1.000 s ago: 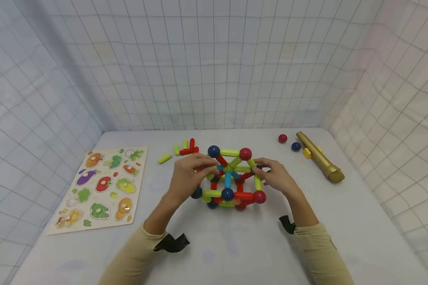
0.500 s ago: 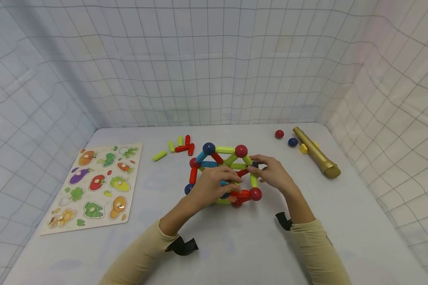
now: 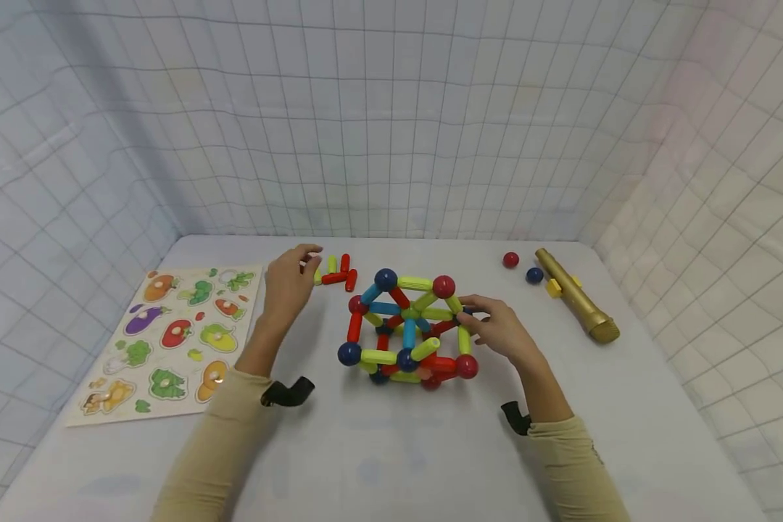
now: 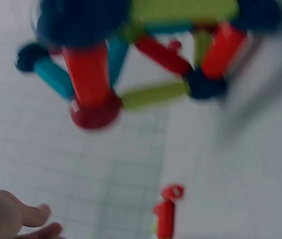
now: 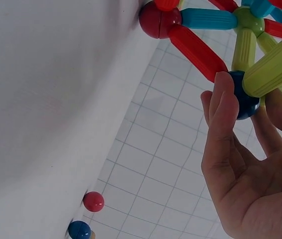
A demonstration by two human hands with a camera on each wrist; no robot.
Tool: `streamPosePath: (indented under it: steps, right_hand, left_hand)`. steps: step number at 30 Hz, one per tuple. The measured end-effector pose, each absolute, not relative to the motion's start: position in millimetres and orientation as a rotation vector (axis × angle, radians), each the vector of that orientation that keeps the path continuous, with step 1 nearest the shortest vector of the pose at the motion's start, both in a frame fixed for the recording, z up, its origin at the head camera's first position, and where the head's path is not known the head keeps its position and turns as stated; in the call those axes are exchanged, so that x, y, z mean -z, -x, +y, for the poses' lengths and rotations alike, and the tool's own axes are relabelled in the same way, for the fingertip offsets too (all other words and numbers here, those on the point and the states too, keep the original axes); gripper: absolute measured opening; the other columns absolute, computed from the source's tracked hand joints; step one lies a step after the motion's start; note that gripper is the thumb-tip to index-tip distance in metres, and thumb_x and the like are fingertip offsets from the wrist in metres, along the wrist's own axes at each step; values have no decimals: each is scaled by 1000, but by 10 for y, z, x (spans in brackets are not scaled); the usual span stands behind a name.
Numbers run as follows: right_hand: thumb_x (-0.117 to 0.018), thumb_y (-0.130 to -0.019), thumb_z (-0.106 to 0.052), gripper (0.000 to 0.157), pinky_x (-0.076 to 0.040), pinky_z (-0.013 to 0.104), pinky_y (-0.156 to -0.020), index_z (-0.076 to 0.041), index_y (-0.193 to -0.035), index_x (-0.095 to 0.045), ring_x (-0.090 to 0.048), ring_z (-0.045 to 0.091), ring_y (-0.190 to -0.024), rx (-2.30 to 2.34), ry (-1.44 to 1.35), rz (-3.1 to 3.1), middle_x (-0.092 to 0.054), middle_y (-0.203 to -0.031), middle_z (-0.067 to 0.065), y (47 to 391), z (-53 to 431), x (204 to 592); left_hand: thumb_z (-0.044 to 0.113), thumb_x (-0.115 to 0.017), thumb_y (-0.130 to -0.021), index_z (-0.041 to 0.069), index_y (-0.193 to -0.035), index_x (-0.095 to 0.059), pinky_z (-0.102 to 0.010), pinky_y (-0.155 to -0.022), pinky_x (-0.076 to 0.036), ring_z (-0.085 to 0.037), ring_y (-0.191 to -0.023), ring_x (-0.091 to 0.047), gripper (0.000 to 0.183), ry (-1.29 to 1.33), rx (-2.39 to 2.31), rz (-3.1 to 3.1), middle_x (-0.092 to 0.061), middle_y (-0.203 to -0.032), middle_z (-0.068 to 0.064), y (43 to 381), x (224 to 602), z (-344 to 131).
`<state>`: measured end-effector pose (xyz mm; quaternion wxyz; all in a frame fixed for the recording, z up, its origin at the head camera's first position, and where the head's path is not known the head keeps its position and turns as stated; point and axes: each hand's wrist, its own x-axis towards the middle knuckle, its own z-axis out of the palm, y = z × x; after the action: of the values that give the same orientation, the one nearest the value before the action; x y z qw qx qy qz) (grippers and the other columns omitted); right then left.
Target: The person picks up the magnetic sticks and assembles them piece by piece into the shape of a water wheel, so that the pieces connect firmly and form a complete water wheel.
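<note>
A frame of coloured balls and rods (image 3: 407, 335) stands on the white table in the middle of the head view. My right hand (image 3: 501, 330) pinches a navy ball (image 5: 245, 108) at its right corner, with fingers and thumb round it in the right wrist view. On the front navy ball (image 3: 407, 360), a lime rod (image 3: 425, 349) sticks up and to the right, its other end free. My left hand (image 3: 290, 284) is over by the loose rods at the back left. Its fingers are loosely bent and nothing shows between them in the left wrist view.
Loose red rods (image 3: 334, 278) and lime rods (image 3: 332, 264) lie just right of my left hand. A vegetable puzzle board (image 3: 163, 341) occupies the left side. At the back right are a red ball (image 3: 510, 259), a navy ball (image 3: 534, 275) and a gold toy microphone (image 3: 577, 297).
My left hand went from the frame's front to the loose rods at the back left. The lime rod now stands on the front navy ball. My right hand stays at its corner.
</note>
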<state>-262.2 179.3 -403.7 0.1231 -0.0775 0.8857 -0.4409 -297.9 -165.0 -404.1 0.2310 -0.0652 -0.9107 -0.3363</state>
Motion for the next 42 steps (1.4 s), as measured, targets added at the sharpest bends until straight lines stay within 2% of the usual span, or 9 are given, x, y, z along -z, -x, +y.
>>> streamPosePath:
  steps: [4, 7, 10, 16, 20, 25, 30, 38, 42]
  right_hand:
    - [-56, -99, -23, 39, -58, 33, -75, -14, -137, -55, -67, 26, -94, 1299, 208, 2581, -57, -134, 19, 2616, 1776, 4079]
    - [-55, -100, -24, 39, -58, 34, -76, -14, -137, -54, -66, 25, -95, 1292, 200, 2569, -56, -135, 19, 2609, 1766, 4113]
    - [-55, -100, -23, 39, -58, 34, -76, -14, -137, -55, -67, 25, -95, 1294, 190, 2572, -57, -135, 19, 2602, 1764, 4140]
    - [-55, -100, -22, 39, -59, 34, -76, -12, -138, -54, -67, 27, -97, 1305, 200, 2588, -56, -135, 19, 2589, 1734, 4098]
    - [-54, -100, -21, 39, -59, 34, -75, -12, -138, -53, -67, 27, -97, 1297, 208, 2596, -56, -136, 20, 2591, 1728, 4058]
    - [-53, -100, -21, 39, -59, 34, -75, -11, -139, -53, -67, 27, -95, 1286, 208, 2607, -56, -135, 21, 2603, 1757, 4033]
    - [-53, -100, -21, 39, -59, 33, -74, -11, -139, -53, -67, 26, -94, 1295, 203, 2599, -56, -135, 21, 2607, 1765, 4032]
    - [-53, -101, -21, 38, -59, 34, -74, -12, -138, -54, -67, 26, -93, 1299, 212, 2592, -56, -135, 20, 2585, 1758, 4027]
    - [-53, -101, -21, 38, -59, 33, -74, -12, -137, -54, -67, 26, -94, 1300, 202, 2602, -57, -135, 20, 2584, 1784, 4018]
  left_hand:
    - [15, -63, -93, -3, -127, -60, -52, -88, -50, -44, -105, -60, 38, 55, 534, -2940, -62, -117, -30, 3269, 4341, -2027]
    - [15, -67, -90, -6, -125, -60, -51, -91, -49, -44, -108, -60, 41, 58, 426, -3083, -62, -117, -30, 3324, 4561, -2170]
    - [13, -68, -88, -7, -119, -63, -50, -89, -51, -42, -107, -61, 37, 32, 492, -3102, -65, -114, -27, 3306, 4660, -2212]
    - [15, -70, -86, -1, -118, -61, -42, -74, -52, -35, -92, -65, 37, 68, 783, -3067, -68, -108, -23, 3119, 4347, -2121]
    - [19, -72, -86, 4, -120, -58, -38, -78, -56, -31, -98, -65, 40, 250, 1112, -2963, -65, -109, -17, 2829, 3989, -1904]
    - [19, -77, -83, 7, -111, -64, -37, -84, -58, -24, -98, -69, 33, 598, 1503, -2835, -69, -106, -9, 2434, 3723, -1490]
    - [17, -80, -80, 9, -105, -67, -29, -80, -59, -15, -90, -71, 29, 722, 1619, -2827, -72, -101, -4, 2242, 3712, -1176]
    - [13, -81, -78, 11, -99, -68, -29, -77, -59, -14, -85, -69, 25, 673, 1637, -2867, -71, -97, -4, 2199, 3822, -1023]
    - [14, -80, -79, 10, -104, -67, -28, -79, -59, -14, -88, -69, 28, 749, 1616, -2877, -71, -101, -4, 2230, 3822, -1027]
